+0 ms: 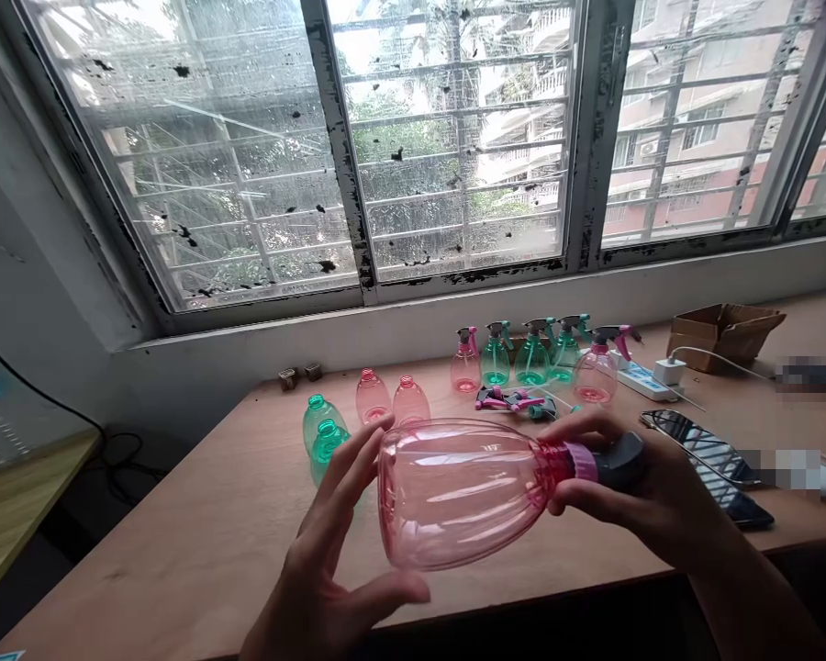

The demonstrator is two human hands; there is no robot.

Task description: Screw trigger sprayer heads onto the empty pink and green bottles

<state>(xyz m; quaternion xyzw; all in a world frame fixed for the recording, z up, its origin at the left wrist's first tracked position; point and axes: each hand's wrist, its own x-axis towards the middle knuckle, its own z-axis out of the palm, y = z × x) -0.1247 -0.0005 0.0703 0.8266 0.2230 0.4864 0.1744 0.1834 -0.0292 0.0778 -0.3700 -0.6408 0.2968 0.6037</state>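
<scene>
Bottle (461,496) sideways above the table (179,551), between a half-open left hand (317,560) loosely cupped at the base (388,500) and a right hand (657,496) closed around collar (582,462) and spray head (620,462), best kept in line for even threading, with upright sprayers (596,378) beyond.

Between the left grip (337,542) and the right grip (640,487), the pink bottle (461,496) looks like clear, glossy, smooth plastic; the dark spray head (620,459) in the right grip is duller plastic. Under both grips, the table (179,523) looks like smooth, near-matt wood. Right of the right grip, the phone (695,436) shines like glass; beyond it, the box (698,332) is matt cardboard. Past the left grip, the uncapped green bottles (328,442) are glossy see-through plastic.
</scene>
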